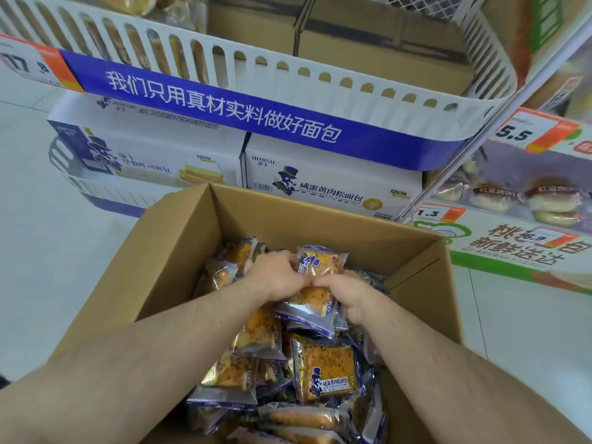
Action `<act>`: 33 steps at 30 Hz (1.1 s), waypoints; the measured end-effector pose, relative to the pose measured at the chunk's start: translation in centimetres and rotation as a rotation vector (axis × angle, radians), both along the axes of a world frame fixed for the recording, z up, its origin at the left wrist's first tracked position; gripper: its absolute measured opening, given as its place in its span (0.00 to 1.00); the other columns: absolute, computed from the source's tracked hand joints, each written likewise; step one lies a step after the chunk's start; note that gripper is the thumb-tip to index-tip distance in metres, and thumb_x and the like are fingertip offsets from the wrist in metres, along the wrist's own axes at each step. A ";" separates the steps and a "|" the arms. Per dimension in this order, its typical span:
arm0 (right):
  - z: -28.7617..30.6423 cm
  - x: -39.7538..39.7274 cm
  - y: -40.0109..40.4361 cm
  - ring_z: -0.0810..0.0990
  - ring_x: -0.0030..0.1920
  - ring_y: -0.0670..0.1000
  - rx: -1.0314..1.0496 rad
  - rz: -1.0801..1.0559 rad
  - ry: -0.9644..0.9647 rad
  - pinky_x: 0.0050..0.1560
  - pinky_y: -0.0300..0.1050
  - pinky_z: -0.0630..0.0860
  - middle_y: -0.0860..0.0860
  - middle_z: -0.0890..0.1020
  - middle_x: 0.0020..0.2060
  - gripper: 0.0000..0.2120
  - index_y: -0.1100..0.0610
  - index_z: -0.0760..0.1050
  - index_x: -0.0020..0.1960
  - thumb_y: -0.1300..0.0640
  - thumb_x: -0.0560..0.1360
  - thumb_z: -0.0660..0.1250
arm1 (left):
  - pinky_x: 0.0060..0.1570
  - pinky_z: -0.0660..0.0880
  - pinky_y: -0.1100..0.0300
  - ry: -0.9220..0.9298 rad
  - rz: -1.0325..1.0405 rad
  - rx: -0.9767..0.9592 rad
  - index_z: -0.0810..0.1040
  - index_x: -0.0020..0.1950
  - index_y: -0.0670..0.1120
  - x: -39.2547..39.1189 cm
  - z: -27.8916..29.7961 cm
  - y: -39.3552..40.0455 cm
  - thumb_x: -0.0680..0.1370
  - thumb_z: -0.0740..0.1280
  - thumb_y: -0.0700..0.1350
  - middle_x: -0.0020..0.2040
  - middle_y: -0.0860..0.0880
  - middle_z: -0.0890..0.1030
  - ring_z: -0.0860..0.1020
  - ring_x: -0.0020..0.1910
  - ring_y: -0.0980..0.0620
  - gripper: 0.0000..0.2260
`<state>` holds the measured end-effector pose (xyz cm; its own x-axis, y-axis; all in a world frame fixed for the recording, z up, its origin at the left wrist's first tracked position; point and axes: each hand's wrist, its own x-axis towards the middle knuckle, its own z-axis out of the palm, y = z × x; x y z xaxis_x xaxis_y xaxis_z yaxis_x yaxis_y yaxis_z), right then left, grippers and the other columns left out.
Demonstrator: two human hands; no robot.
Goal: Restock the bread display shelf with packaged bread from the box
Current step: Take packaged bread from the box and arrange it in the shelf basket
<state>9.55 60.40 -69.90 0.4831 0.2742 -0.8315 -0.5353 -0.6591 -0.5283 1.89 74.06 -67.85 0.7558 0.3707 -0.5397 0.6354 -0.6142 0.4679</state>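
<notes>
Fingers, left hand (pixel 275 277): curled over the top of a clump of bread packets (pixel 315 302), thumb side meeting the other hand above the pile.
Fingers, right hand (pixel 347 299): curled down the right side of the same clump, tips hidden behind wrappers; closed on it, by the look of it.
Bread packets: heaped loose inside the open cardboard box (pixel 179 251), which stands on the floor in front of the rack; gripped clump sits near the middle of the heap, one packet (pixel 322 261) upright just beyond the left knuckles.
Position against the fingers: clump pressed between both hands, under the left palm and to the left of the right palm; more packets lying below and nearer the camera, touching both forearms.
Display shelf: white slatted basket (pixel 320 88) with blue banner (pixel 224 104) above and beyond the box, holding a brown carton (pixel 368 43) at the back.
Risk, slippage: glossy wrappers likely to slide out of a two-handed scoop on the lift.
Risk, crushing: soft bread liable to squash under a tight squeeze.
Risk, snagging: high basket rail apt to catch a full armful on the way in.
Risk, space: carton in the basket may leave little room.
</notes>
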 end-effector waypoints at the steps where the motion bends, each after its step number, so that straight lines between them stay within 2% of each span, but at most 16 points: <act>1: 1.0 -0.2 -0.2 0.87 0.47 0.54 -0.020 0.053 -0.065 0.51 0.52 0.82 0.53 0.87 0.47 0.33 0.58 0.79 0.59 0.55 0.56 0.85 | 0.66 0.69 0.49 -0.053 0.056 -0.028 0.72 0.70 0.52 -0.4 0.5 0.4 0.72 0.68 0.63 0.66 0.50 0.76 0.73 0.65 0.47 0.30; 2: 1.9 -0.2 -0.3 0.87 0.44 0.53 -0.025 0.125 -0.127 0.47 0.50 0.83 0.53 0.87 0.45 0.24 0.57 0.80 0.56 0.59 0.62 0.82 | 0.65 0.70 0.51 -0.123 0.112 -0.071 0.70 0.71 0.50 -0.8 0.9 0.8 0.72 0.69 0.62 0.67 0.50 0.75 0.73 0.65 0.47 0.31; 4: 4.2 -0.3 -0.6 0.87 0.44 0.51 -0.067 0.364 -0.270 0.47 0.49 0.83 0.51 0.87 0.45 0.20 0.55 0.78 0.53 0.59 0.63 0.81 | 0.62 0.71 0.55 -0.233 0.148 -0.173 0.67 0.74 0.48 -1.3 2.0 1.6 0.72 0.71 0.61 0.68 0.49 0.73 0.73 0.65 0.48 0.34; 7: 8.2 -1.2 -0.3 0.82 0.49 0.49 -0.127 0.751 -0.444 0.52 0.48 0.81 0.49 0.82 0.51 0.27 0.52 0.74 0.56 0.52 0.61 0.82 | 0.61 0.73 0.55 -0.196 -0.017 -0.363 0.67 0.72 0.50 -1.9 4.5 2.2 0.68 0.73 0.64 0.64 0.53 0.74 0.75 0.62 0.51 0.37; 8: 9.1 -1.6 -0.2 0.81 0.50 0.48 -0.138 0.821 -0.482 0.52 0.47 0.80 0.48 0.80 0.51 0.31 0.52 0.72 0.59 0.50 0.61 0.82 | 0.57 0.76 0.55 -0.161 -0.095 -0.414 0.70 0.68 0.51 -2.1 5.2 2.2 0.67 0.75 0.64 0.62 0.52 0.77 0.77 0.60 0.51 0.34; 10: 11.0 -2.5 -0.1 0.79 0.50 0.47 -0.116 0.855 -0.542 0.48 0.44 0.78 0.46 0.78 0.51 0.36 0.52 0.70 0.63 0.50 0.60 0.83 | 0.47 0.80 0.55 -0.144 -0.195 -0.507 0.73 0.58 0.51 -2.8 6.5 2.1 0.69 0.78 0.54 0.55 0.49 0.81 0.81 0.53 0.49 0.23; 13: 13.4 -3.4 -0.4 0.80 0.51 0.46 -0.040 0.801 -0.562 0.50 0.43 0.79 0.47 0.79 0.54 0.36 0.52 0.69 0.64 0.50 0.61 0.83 | 0.47 0.80 0.46 -0.192 -0.143 -0.600 0.77 0.56 0.47 -4.1 8.1 2.1 0.67 0.80 0.47 0.52 0.42 0.84 0.83 0.50 0.43 0.21; 15: 14.9 -3.5 -0.7 0.81 0.53 0.47 -0.009 0.746 -0.521 0.55 0.45 0.80 0.48 0.79 0.57 0.34 0.52 0.69 0.65 0.49 0.65 0.81 | 0.42 0.80 0.52 -0.242 -0.058 -0.678 0.78 0.58 0.43 -5.0 8.9 2.4 0.69 0.79 0.44 0.50 0.42 0.84 0.84 0.47 0.45 0.20; 17: 16.5 -3.2 -1.1 0.81 0.53 0.47 -0.014 0.684 -0.525 0.52 0.44 0.79 0.49 0.79 0.58 0.33 0.51 0.68 0.67 0.46 0.68 0.78 | 0.43 0.81 0.53 -0.287 0.059 -0.773 0.77 0.60 0.41 -5.8 9.5 3.1 0.71 0.78 0.41 0.50 0.42 0.85 0.85 0.48 0.44 0.20; 20: 18.1 -2.9 -2.1 0.80 0.54 0.47 0.089 0.312 -0.680 0.50 0.43 0.77 0.50 0.80 0.57 0.31 0.53 0.70 0.67 0.44 0.70 0.76 | 0.49 0.82 0.48 -0.391 0.273 -0.899 0.76 0.62 0.40 -6.6 10.8 4.0 0.72 0.76 0.40 0.51 0.40 0.85 0.85 0.49 0.42 0.20; 22: 18.5 -3.4 -2.5 0.79 0.59 0.52 0.212 -0.035 -0.711 0.60 0.51 0.77 0.51 0.78 0.60 0.36 0.54 0.69 0.69 0.41 0.67 0.76 | 0.45 0.82 0.50 -0.467 0.422 -0.980 0.76 0.62 0.40 -6.8 11.8 4.5 0.73 0.75 0.43 0.50 0.40 0.86 0.85 0.47 0.43 0.20; 23: 18.7 -4.0 -2.4 0.77 0.62 0.53 0.248 -0.094 -0.670 0.63 0.54 0.76 0.51 0.77 0.62 0.42 0.54 0.67 0.71 0.37 0.64 0.76 | 0.44 0.83 0.50 -0.496 0.470 -1.021 0.76 0.62 0.41 -6.9 12.4 4.7 0.74 0.74 0.44 0.50 0.41 0.86 0.85 0.46 0.43 0.19; 26: 18.9 -6.1 -1.4 0.79 0.62 0.54 0.343 -0.012 -0.494 0.66 0.57 0.74 0.51 0.78 0.64 0.53 0.53 0.66 0.73 0.31 0.55 0.77 | 0.49 0.82 0.47 -0.564 0.514 -1.073 0.78 0.63 0.40 -7.3 13.7 4.9 0.74 0.73 0.45 0.51 0.40 0.86 0.85 0.49 0.42 0.19; 28: 19.5 -6.7 -0.5 0.85 0.54 0.54 0.421 -0.003 -0.455 0.56 0.51 0.80 0.52 0.85 0.56 0.40 0.55 0.72 0.69 0.40 0.62 0.78 | 0.52 0.81 0.44 -0.577 0.488 -1.088 0.76 0.65 0.40 -7.7 14.4 4.9 0.74 0.74 0.43 0.51 0.40 0.85 0.84 0.51 0.40 0.21; 30: 20.3 -7.1 0.3 0.87 0.49 0.53 0.480 -0.037 -0.455 0.45 0.45 0.82 0.53 0.87 0.49 0.24 0.57 0.76 0.63 0.51 0.70 0.75 | 0.48 0.83 0.45 -0.571 0.458 -1.125 0.76 0.64 0.41 -8.1 15.3 5.1 0.74 0.73 0.42 0.51 0.40 0.86 0.85 0.48 0.41 0.19; 33: 21.2 -7.4 0.7 0.87 0.47 0.51 0.437 -0.011 -0.544 0.42 0.41 0.81 0.52 0.88 0.47 0.16 0.56 0.79 0.60 0.52 0.74 0.73 | 0.44 0.84 0.48 -0.509 0.378 -1.166 0.77 0.60 0.42 -8.8 16.7 5.5 0.74 0.72 0.45 0.52 0.40 0.85 0.85 0.50 0.43 0.16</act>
<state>2.19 61.05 -48.74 0.8043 0.5214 -0.2849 -0.1245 -0.3210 -0.9389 -6.88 79.60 -51.12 0.9207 0.1175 -0.3721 0.2748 0.4820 0.8320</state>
